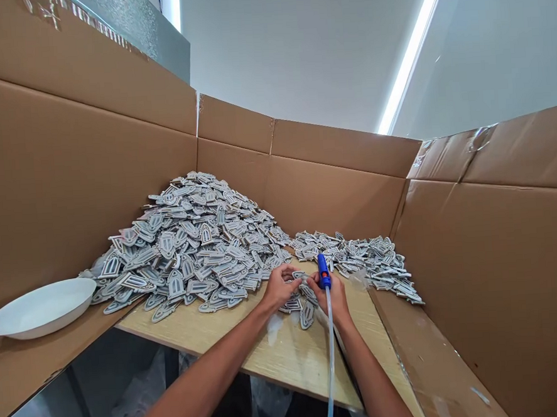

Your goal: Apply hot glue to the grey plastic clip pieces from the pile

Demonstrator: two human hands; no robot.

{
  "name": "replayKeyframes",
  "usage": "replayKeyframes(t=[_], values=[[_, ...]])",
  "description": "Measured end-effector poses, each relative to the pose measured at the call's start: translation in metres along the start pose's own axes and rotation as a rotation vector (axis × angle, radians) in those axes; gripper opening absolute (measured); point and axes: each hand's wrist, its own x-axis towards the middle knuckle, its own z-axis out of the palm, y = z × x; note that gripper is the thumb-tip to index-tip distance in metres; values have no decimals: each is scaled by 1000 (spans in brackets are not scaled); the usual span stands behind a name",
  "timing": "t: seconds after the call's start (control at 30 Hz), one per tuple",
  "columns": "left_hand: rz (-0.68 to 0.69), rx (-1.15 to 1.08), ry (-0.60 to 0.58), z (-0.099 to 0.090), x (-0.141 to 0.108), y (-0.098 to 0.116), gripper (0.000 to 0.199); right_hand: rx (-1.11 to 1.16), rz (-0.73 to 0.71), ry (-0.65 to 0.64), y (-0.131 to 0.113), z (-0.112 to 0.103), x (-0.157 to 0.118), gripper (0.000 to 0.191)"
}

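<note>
My left hand [280, 287] is closed, pinching one grey arched window-shaped piece [300, 274] between thumb and fingers over the table. My right hand [335, 294] is wrapped round a blue air blow gun [324, 272] with a small red part, and its thumb and fingertips come close to the piece. From the handle a clear hose [331, 350] runs down toward me. Under my hands lie several more grey arched pieces [307, 315], partly hidden by my fingers. The nozzle's tip is hard to make out.
A tall heap of the same grey pieces [209, 238] rises at the left; a lower heap [380, 262] lies at the back right. Cardboard walls [343, 192] surround the wooden table [277, 347]. A white oval bowl [43, 308] sits far left, with someone's fingertips at its edge.
</note>
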Motion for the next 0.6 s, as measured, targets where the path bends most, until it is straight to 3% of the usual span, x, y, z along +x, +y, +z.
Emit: replayKeyframes(t=[0.27, 0.43, 0.6], values=[[-12, -47, 66, 1, -2, 2, 30, -199, -25, 60, 0, 0, -1, 40], [-140, -241, 27, 1, -3, 6, 48, 17, 169, 4, 5, 2, 1, 54], [-213, -273, -67, 3, -5, 7, 52, 220, 220, -68, -1, 4, 1, 56]])
